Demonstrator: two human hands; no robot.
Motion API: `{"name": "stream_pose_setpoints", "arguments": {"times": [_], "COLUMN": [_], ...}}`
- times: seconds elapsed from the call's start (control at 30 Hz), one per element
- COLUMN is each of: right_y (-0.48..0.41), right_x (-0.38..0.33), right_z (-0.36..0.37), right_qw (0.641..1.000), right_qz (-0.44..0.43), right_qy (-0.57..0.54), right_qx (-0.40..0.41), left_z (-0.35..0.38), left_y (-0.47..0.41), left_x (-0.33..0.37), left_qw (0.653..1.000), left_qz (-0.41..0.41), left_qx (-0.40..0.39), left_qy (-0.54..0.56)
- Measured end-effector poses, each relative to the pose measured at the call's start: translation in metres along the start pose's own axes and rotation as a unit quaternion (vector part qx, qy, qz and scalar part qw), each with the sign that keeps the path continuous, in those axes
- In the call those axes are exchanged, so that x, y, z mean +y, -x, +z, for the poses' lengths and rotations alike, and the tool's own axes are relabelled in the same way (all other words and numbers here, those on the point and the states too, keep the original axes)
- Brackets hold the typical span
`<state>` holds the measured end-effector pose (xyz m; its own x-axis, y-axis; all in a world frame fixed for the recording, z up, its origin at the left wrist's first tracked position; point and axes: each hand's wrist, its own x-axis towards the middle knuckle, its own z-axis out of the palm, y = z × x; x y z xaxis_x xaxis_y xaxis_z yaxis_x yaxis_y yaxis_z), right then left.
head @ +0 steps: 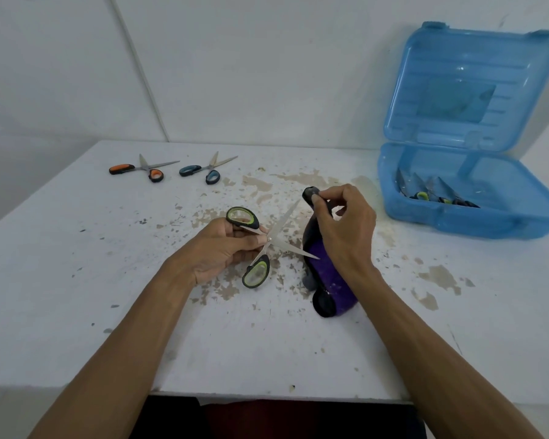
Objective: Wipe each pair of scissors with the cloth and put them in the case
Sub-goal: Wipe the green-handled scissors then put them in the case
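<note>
Head view: a person at a white, paint-chipped tabletop [133, 280] holds green-handled scissors [269, 238] in the left grip [222, 248]. The fingers are curled round the pair near the pivot, and the blades are spread wide, pointing toward 1 and 4 o'clock. The right grip [343, 229], just at the scissors' 3 o'clock, pinches the top end of a purple-and-black cloth [328, 280], whose lower end rests on the tabletop. The lower blade's tip shows over the cloth's purple side; whether it touches cannot be told. At 2 o'clock, near the tabletop's right edge, sits the translucent blue case [457, 218] with its lid [469, 83] raised upright. Stored scissors [438, 193] lie in its base. At 11 o'clock, well apart from both grips, an orange-handled pair [140, 169] and a teal-handled pair [203, 171] lie side by side, blades parted.
</note>
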<state>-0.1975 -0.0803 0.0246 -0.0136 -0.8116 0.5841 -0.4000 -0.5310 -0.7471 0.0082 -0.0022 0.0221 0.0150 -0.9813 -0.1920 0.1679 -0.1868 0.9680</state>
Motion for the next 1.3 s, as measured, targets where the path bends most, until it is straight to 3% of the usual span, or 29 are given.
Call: {"name": "stream_pose_setpoints", "arguments": {"times": [0.33,0.5,0.8,0.97,1.13,1.3], "right_y": [-0.013,-0.001,0.010,0.018,0.025,0.025], "right_x": [0.000,-0.009,-0.009,-0.013,-0.012,-0.008], "right_z": [-0.023,-0.013,0.000,0.007,0.023,0.026], "right_qw": [0.992,0.996,0.997,0.990,0.975,0.961], "right_qz": [0.070,0.037,-0.070,-0.132,-0.174,-0.209], "right_qy": [-0.056,-0.062,0.004,0.034,0.092,0.139], "right_qx": [0.088,0.056,0.007,-0.020,-0.105,-0.115], "left_z": [-0.005,-0.002,-0.001,0.002,0.011,0.013], "left_y": [-0.003,-0.006,-0.008,-0.008,-0.007,-0.005], "left_x": [0.008,0.007,0.009,0.004,0.003,0.003], "left_qw": [0.978,0.967,0.968,0.981,0.985,0.985], "left_qz": [0.037,0.010,-0.010,0.017,0.054,0.068], "left_qx": [0.115,0.134,0.141,0.114,0.119,0.115], "left_qy": [0.171,0.217,0.206,0.155,0.112,0.106]}}
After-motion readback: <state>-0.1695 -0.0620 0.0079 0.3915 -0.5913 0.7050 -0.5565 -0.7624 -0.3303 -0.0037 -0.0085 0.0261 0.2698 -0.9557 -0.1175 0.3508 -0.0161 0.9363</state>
